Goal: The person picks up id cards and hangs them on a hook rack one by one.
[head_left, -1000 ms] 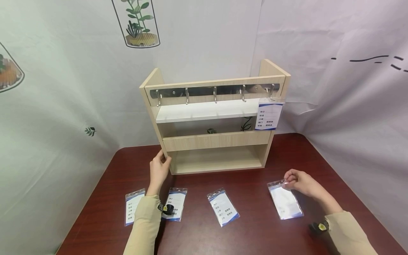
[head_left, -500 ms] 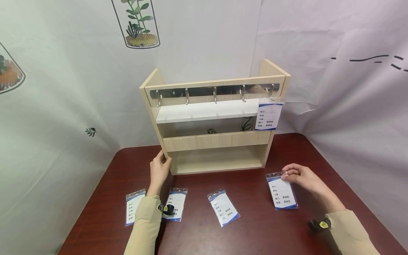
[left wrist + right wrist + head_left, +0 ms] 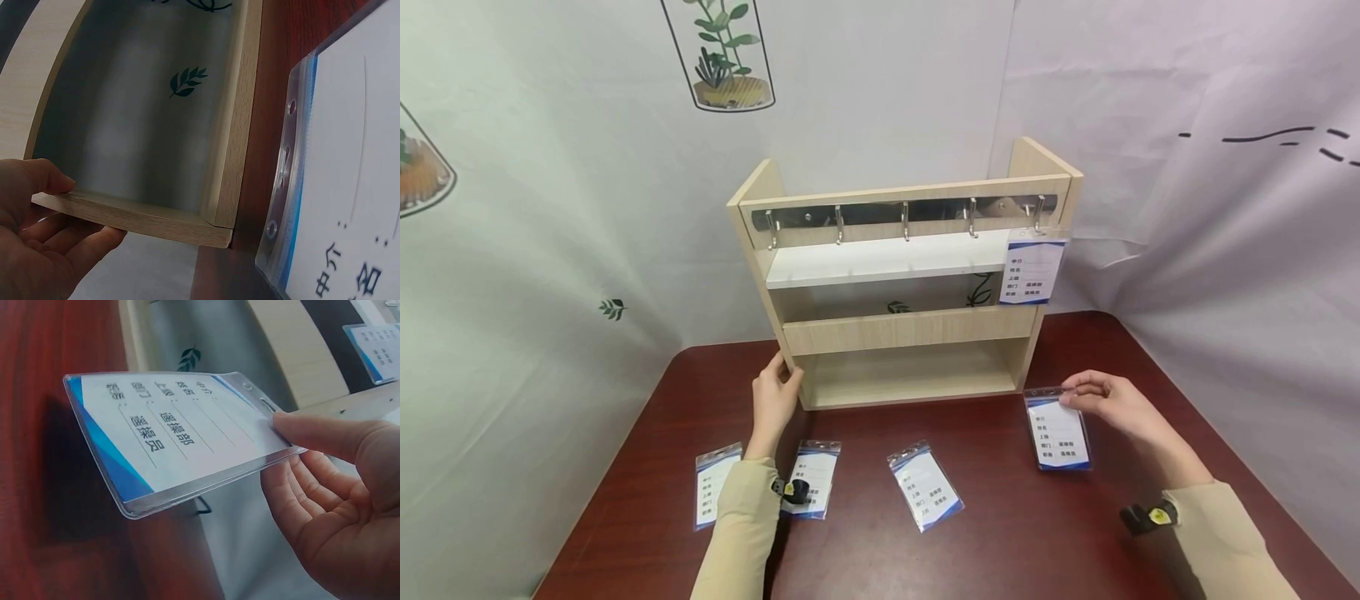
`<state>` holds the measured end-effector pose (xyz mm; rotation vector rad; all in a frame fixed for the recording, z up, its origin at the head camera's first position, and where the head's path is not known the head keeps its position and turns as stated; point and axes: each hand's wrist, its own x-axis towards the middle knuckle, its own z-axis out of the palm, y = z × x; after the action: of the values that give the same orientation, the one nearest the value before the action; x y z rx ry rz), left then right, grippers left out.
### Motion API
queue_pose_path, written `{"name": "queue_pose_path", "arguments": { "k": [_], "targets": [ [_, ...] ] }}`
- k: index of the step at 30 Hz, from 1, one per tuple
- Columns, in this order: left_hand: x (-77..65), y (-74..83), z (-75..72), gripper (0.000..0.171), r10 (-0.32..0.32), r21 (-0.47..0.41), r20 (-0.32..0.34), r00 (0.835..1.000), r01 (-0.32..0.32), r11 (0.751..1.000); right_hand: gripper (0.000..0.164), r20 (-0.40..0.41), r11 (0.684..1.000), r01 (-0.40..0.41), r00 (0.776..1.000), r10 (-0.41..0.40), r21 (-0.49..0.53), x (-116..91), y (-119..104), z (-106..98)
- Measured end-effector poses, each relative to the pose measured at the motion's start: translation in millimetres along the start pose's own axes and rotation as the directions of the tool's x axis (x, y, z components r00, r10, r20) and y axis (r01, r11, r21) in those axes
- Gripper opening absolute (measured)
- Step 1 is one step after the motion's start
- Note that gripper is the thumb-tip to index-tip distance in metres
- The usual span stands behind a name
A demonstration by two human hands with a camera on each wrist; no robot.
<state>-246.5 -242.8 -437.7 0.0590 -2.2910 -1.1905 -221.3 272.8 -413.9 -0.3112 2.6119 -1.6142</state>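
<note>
Around the head view's clock face, a first badge point(image 3: 712, 482) lies toward half past seven on the counter point(image 3: 1000, 542); near eight, the left hand point(image 3: 775, 402) grips the wooden shelf point(image 3: 910, 332), thumb and fingers close about its left side panel; a second badge point(image 3: 817, 468) lies near seven, partly hidden by a wrist camera point(image 3: 797, 492); a third badge point(image 3: 926, 487) lies between five and six; a hanging badge point(image 3: 1032, 272) is near three, at the rightmost hook point(image 3: 1039, 213); at four, the right hand point(image 3: 1112, 407) pinches a held badge point(image 3: 1059, 435) by its top edge, above the counter.
</note>
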Motion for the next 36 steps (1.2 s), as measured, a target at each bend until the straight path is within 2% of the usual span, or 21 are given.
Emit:
{"name": "queue_pose_path", "arguments": {
  "k": [7, 15, 24, 36],
  "targets": [
    [0.3, 0.3, -0.2, 0.020, -0.004, -0.002, 0.000, 1.000, 0.004, 1.000, 0.037, -0.071, 0.998, 0.051, 0.996, -0.052, -0.021, 2, -21, -4],
    [0.1, -1.3, 1.1, 0.023, 0.004, -0.014, 0.006, 1.000, -0.004, 1.000, 0.033, -0.165, 0.995, 0.095, 0.982, -0.089, 0.028, 2, -41, -7],
    [0.0, -2.5, 0.5, 0.023, 0.003, -0.015, 0.002, 1.000, -0.003, 1.000, 0.020, -0.200, 0.982, 0.154, 0.971, -0.130, 0.108, 3, -64, -8],
    [0.6, -3.9, 0.2, 0.026, 0.006, -0.022, -0.004, 1.000, -0.006, 1.000, 0.018, -0.233, 0.957, 0.231, 0.954, -0.188, 0.174, 13, -92, -14]
  ]
}}
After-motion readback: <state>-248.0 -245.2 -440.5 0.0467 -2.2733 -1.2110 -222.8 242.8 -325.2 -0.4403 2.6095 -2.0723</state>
